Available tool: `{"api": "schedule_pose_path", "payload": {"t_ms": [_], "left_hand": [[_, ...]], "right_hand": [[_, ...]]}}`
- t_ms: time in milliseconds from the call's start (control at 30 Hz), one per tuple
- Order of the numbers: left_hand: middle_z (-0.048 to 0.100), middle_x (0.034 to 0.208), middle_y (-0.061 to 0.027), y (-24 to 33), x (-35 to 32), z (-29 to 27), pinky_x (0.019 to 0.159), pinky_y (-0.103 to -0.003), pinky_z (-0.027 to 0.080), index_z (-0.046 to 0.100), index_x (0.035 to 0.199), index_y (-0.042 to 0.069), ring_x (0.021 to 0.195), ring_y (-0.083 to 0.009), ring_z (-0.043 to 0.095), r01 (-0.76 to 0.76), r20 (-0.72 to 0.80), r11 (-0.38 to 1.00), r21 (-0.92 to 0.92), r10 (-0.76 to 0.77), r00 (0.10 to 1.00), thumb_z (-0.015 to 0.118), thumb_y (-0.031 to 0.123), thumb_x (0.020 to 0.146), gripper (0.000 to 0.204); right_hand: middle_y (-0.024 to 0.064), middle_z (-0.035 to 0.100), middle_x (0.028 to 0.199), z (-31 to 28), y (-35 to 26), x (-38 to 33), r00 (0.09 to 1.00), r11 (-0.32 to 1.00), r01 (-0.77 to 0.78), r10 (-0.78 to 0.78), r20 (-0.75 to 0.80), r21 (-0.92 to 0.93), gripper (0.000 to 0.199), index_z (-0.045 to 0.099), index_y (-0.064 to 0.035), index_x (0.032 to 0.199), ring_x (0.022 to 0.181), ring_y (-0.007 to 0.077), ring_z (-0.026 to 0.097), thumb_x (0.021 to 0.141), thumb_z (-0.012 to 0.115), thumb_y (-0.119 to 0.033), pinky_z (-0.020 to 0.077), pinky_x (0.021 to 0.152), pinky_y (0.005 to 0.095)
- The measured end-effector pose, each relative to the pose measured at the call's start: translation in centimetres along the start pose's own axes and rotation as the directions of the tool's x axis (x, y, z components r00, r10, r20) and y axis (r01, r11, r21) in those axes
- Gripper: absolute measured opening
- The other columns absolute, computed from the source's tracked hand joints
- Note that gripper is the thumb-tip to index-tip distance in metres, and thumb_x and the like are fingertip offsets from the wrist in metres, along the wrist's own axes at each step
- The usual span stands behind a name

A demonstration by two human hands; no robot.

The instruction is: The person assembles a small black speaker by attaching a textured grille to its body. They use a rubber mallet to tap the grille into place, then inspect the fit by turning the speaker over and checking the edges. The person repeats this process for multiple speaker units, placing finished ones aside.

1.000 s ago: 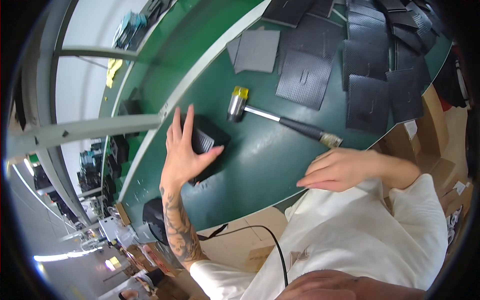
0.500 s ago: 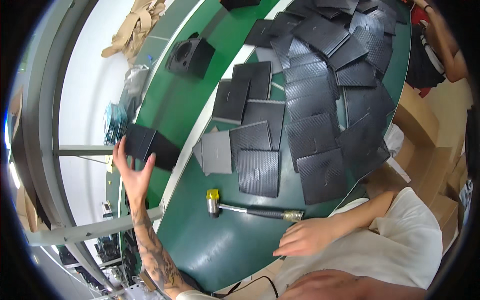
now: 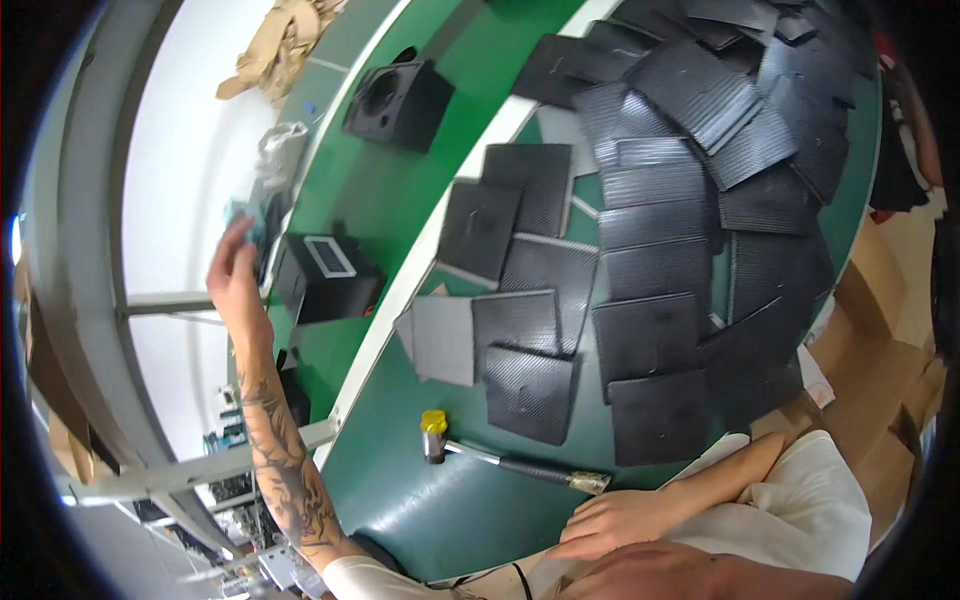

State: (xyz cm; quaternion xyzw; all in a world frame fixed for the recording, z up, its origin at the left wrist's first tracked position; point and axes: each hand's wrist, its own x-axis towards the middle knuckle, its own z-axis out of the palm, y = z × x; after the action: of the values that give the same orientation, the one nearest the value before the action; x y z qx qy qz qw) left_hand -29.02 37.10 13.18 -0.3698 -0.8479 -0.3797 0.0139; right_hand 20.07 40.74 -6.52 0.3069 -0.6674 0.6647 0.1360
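Black box (image 3: 325,275) now sits released on the belt, left hand (image 3: 235,275) grip apart above it.

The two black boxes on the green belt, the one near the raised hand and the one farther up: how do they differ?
The near box shows a pale rectangular panel on top; the far box shows a round opening. The near box sits close to the left hand, apparently untouched; the far box stands well away from it, up near the crumpled brown paper. Both are black, boxy, and on the green belt.
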Motion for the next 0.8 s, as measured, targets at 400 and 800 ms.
{"api": "schedule_pose_path", "payload": {"t_ms": [400,800], "left_hand": [[0.034,0.155,-0.0377,4.6,14.9,26.9,0.118,-0.052,0.035,0.04,0.16,0.028,0.146,-0.0509,0.036,-0.335,0.362,0.688,0.643,0.113,0.925,0.067,0.068,0.088,0.087],[0.021,0.165,-0.0316,7.7,5.6,16.2,0.124,-0.05,0.023,0.054,0.149,0.021,0.157,-0.0409,0.016,-0.217,0.246,0.972,0.09,0.19,0.951,0.07,0.053,0.094,0.066]], "right_hand": [[0.0114,0.062,0.094,-0.4,3.7,-0.1,0.99,0.998,0.049,-0.043,-0.136,0.041,0.036,0.062,0.002,0.127,0.086,0.0281,0.065,0.094,0.061,-0.013,0.054,0.076,0.0367],[0.0111,0.061,0.09,1.5,0.1,-0.5,0.994,0.994,0.093,-0.09,-0.06,0.052,0.033,0.063,0.0024,0.124,0.084,0.0281,0.065,0.094,0.059,-0.013,0.0537,0.074,0.0366]]}}
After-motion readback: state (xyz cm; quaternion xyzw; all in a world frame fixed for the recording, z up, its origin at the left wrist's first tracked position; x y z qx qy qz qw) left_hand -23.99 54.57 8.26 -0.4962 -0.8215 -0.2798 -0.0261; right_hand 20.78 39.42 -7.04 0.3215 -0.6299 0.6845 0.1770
